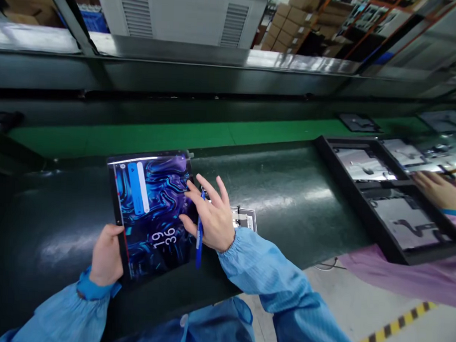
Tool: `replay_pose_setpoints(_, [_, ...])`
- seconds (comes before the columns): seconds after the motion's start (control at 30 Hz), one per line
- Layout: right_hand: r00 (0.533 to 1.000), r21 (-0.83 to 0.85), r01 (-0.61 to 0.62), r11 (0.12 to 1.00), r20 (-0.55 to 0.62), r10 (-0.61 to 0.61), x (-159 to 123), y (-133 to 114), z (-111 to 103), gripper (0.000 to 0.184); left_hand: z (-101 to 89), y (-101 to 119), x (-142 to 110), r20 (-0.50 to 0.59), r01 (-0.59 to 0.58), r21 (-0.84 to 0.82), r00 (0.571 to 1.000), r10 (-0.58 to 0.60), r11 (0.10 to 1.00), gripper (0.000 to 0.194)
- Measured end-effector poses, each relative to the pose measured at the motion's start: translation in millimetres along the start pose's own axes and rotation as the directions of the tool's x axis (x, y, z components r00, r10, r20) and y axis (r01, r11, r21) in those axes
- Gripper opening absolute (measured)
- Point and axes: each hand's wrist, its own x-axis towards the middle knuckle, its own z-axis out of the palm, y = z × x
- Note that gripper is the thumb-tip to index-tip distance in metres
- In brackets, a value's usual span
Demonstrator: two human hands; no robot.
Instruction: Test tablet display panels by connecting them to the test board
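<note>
A tablet with a lit screen is held over the dark green bench; blue and purple swirls, the digits 19 36 and a blue and white panel show on it. Around its left edge my left hand is closed, thumb on the front and the other fingers hidden behind. My right hand is at the tablet's right side, fingers spread over the screen's edge; whether they touch the glass I cannot tell. Tucked in this hand is a slim blue pen-like tool. Partly hidden behind the right wrist lies a flat white-and-black part.
To the right stands a black divided tray with silver panels and cables. A co-worker's hand and pink sleeve are beside it. A dark flat part rests on the green strip. Stacked cartons stand beyond the bench.
</note>
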Motion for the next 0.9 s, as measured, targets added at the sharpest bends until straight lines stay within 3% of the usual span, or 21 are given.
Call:
replay_pose_setpoints(0.1, [0.995, 0.028, 0.001, 1.0, 0.101, -0.004, -1, -11, 1, 0.042, 8.3, 0, -9, -0.084, 0.032, 0.008, 0.996, -0.032, 0.999, 0.035])
replay_pose_setpoints(0.17, [0.983, 0.193, 0.077, 0.978, 0.147, -0.106, 0, -15, -3, 0.046, 14.4, 0, -15, -0.087, 0.098, -0.007, 0.991, -0.099, 0.995, 0.033])
replay_pose_setpoints(0.23, [0.977, 0.378, 0.119, 0.918, 0.121, -0.176, 5, -13, -10, 0.041, 19.3, 1, -19, -0.092, 0.166, -0.035, 0.981, -0.169, 0.986, 0.034])
replay_pose_setpoints(0.27, [0.983, 0.439, 0.097, 0.893, 0.095, -0.154, 9, -10, -15, 0.037, 20.9, 1, -20, -0.099, 0.179, -0.048, 0.978, -0.183, 0.983, 0.035])
replay_pose_setpoints(0.33, [0.999, 0.495, -0.034, 0.868, 0.038, 0.017, 21, 3, -22, 0.036, 22.2, 1, -20, -0.117, 0.159, -0.052, 0.98, -0.164, 0.986, 0.036])
replay_pose_setpoints(0.4, [0.974, 0.457, -0.197, 0.868, -0.013, 0.228, 40, 21, -25, 0.036, 21.0, 0, -17, -0.121, 0.124, -0.032, 0.985, -0.127, 0.992, 0.036])
replay_pose_setpoints(0.47, [0.946, 0.324, -0.295, 0.899, -0.031, 0.322, 61, 42, -25, 0.028, 18.1, -1, -15, -0.107, 0.103, -0.002, 0.989, -0.103, 0.995, 0.037])
replay_pose_setpoints(0.6, [0.927, 0.027, -0.305, 0.952, 0.236, 0.291, 90, 63, -22, 0.018, 12.8, -3, -13, -0.077, 0.062, 0.05, 0.995, -0.058, 0.997, 0.04])
replay_pose_setpoints(0.7, [0.942, -0.112, -0.141, 0.984, 0.29, 0.169, 88, 45, -32, 0.023, 11.7, -5, -13, -0.069, 0.05, 0.108, 0.997, -0.042, 0.993, 0.039])
replay_pose_setpoints(0.77, [0.96, -0.053, 0.081, 0.995, 0.271, -0.063, 80, 23, -46, 0.023, 10.8, -6, -12, -0.065, 0.047, 0.137, 0.997, -0.038, 0.99, 0.037])
replay_pose_setpoints(0.83, [0.903, 0.129, 0.318, 0.939, 0.259, -0.342, 72, 4, -64, 0.024, 8.5, -8, -11, -0.058, 0.05, 0.155, 0.997, -0.041, 0.987, 0.032])
replay_pose_setpoints(0.9, [0.863, 0.27, 0.413, 0.87, 0.189, -0.469, 67, -7, -82, 0.021, 4.5, -10, -10, -0.037, 0.062, 0.173, 0.998, -0.056, 0.983, 0.022])
